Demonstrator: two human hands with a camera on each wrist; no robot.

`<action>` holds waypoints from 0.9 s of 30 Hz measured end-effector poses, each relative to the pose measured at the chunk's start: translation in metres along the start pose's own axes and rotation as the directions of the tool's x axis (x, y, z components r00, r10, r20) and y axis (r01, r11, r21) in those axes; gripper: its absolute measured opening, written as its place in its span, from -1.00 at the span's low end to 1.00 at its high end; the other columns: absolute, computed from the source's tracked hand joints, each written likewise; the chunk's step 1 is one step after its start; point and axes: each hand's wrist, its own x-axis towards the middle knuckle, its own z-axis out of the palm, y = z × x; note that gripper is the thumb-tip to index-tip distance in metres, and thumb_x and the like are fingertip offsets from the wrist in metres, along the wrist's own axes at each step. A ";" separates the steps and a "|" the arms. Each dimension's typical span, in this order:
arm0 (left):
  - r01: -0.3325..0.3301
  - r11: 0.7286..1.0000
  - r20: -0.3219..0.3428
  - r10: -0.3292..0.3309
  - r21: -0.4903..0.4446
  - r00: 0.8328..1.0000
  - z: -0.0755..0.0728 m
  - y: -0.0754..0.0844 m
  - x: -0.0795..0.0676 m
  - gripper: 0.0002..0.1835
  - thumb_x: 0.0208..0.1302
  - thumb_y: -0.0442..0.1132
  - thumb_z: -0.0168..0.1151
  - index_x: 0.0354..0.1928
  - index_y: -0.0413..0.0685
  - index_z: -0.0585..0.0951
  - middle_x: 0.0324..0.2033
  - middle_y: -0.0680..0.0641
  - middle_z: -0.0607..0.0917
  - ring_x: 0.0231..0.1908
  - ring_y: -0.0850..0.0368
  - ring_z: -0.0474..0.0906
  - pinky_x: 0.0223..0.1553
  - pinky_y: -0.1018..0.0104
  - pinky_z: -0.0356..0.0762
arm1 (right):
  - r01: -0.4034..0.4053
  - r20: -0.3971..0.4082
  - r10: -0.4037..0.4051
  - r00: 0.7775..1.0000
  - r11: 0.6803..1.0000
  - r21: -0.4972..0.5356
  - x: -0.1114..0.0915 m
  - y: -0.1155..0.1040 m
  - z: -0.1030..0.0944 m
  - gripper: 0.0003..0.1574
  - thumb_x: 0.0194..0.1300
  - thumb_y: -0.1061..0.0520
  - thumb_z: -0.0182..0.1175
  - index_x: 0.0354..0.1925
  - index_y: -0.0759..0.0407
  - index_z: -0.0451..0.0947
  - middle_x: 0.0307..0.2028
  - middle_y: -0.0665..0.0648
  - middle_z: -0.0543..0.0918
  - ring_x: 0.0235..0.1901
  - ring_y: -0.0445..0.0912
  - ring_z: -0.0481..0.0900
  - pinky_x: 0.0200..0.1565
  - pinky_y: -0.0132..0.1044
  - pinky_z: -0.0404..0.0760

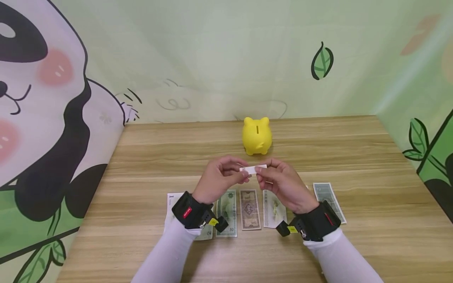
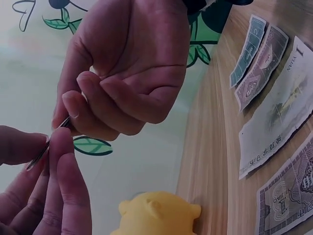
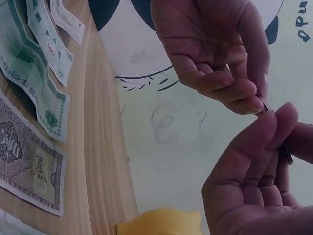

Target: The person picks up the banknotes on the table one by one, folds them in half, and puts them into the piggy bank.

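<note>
Both hands hold a small white folded slip of paper (image 1: 252, 169) just above the table, in front of the yellow piggy bank (image 1: 257, 136). My left hand (image 1: 225, 175) pinches one end between thumb and fingers. The other end is pinched by my right hand (image 1: 283, 184). In the left wrist view the left hand (image 2: 44, 181) comes from the lower left and the right hand (image 2: 129, 63) from above. Seen edge-on in the right wrist view, the slip (image 3: 288, 154) looks thin and dark; what is printed on it cannot be made out.
Several banknotes lie in a row below the hands, including a green one (image 1: 226, 214), a brown one (image 1: 250, 209), a pale one (image 1: 274, 210) and a grey-teal one (image 1: 329, 201). The forearms partly cover some. A printed cloth (image 1: 212, 59) hangs behind the wooden table (image 1: 170, 145).
</note>
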 end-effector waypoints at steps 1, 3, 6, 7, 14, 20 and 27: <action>0.004 1.000 0.008 -0.004 0.002 1.000 0.001 0.001 0.000 -0.75 0.23 -0.49 0.23 -0.04 -0.37 0.59 -0.29 -0.34 0.72 -0.32 -0.11 0.66 -0.21 0.12 0.71 | 0.005 0.003 -0.005 1.000 1.000 -0.002 0.000 0.001 0.000 -0.96 0.35 0.25 0.18 -0.23 0.22 0.51 -0.48 0.03 0.61 -0.51 -0.14 0.51 -0.44 -0.44 0.60; 0.010 1.000 0.024 -0.010 0.009 1.000 0.003 -0.002 0.001 -0.78 0.28 -0.43 0.22 -0.05 -0.33 0.59 -0.31 -0.30 0.73 -0.33 -0.09 0.66 -0.22 0.09 0.71 | 0.018 0.010 -0.018 1.000 1.000 -0.007 0.001 0.002 0.001 -0.94 0.33 0.26 0.20 -0.22 0.21 0.51 -0.48 0.04 0.63 -0.51 -0.13 0.51 -0.44 -0.44 0.60; 0.020 1.000 0.051 -0.021 0.024 0.998 0.005 -0.014 0.004 -0.80 0.33 -0.29 0.23 -0.08 -0.24 0.60 -0.35 -0.23 0.73 -0.35 -0.09 0.65 -0.26 0.08 0.71 | 0.048 0.032 -0.047 0.998 0.999 -0.015 0.001 0.004 0.002 -0.94 0.32 0.30 0.19 -0.23 0.18 0.52 -0.47 0.04 0.66 -0.49 -0.13 0.52 -0.43 -0.45 0.58; 0.028 0.999 0.061 -0.030 0.034 0.998 0.007 -0.015 0.004 -0.80 0.34 -0.25 0.22 -0.10 -0.23 0.60 -0.37 -0.22 0.73 -0.36 -0.11 0.64 -0.27 0.08 0.71 | 0.058 0.042 -0.057 0.997 0.998 -0.020 0.000 0.004 0.002 -0.93 0.32 0.31 0.18 -0.24 0.17 0.52 -0.46 0.04 0.66 -0.48 -0.12 0.52 -0.42 -0.44 0.58; -0.001 0.993 0.178 -0.021 0.121 0.984 0.012 -0.021 0.003 -0.67 0.50 -0.07 0.00 -0.22 -0.17 0.62 -0.55 -0.13 0.66 -0.52 -0.14 0.57 -0.41 -0.11 0.67 | 0.108 0.081 -0.103 0.991 0.992 -0.059 -0.002 0.005 0.004 -0.88 0.32 0.34 0.15 -0.25 0.13 0.54 -0.41 0.03 0.69 -0.45 -0.12 0.51 -0.39 -0.43 0.55; 0.015 0.989 0.192 -0.043 0.147 0.980 0.013 -0.015 -0.001 -0.62 0.54 -0.10 -0.09 -0.29 -0.16 0.63 -0.61 -0.07 0.60 -0.58 0.01 0.52 -0.50 0.12 0.60 | 0.123 0.092 -0.113 0.989 0.986 -0.114 -0.001 0.006 0.003 -0.86 0.33 0.34 0.14 -0.24 0.12 0.53 -0.39 0.02 0.70 -0.45 -0.13 0.50 -0.39 -0.42 0.53; 0.060 0.990 0.147 -0.079 0.129 0.986 0.012 -0.014 -0.002 -0.56 0.55 -0.11 -0.12 -0.44 -0.23 0.55 -0.63 -0.07 0.57 -0.59 0.04 0.48 -0.50 0.23 0.56 | 0.105 0.104 -0.091 0.990 0.985 -0.137 0.000 0.006 0.004 -0.91 0.44 0.21 0.05 -0.22 0.17 0.50 -0.46 0.03 0.65 -0.46 -0.09 0.51 -0.39 -0.40 0.56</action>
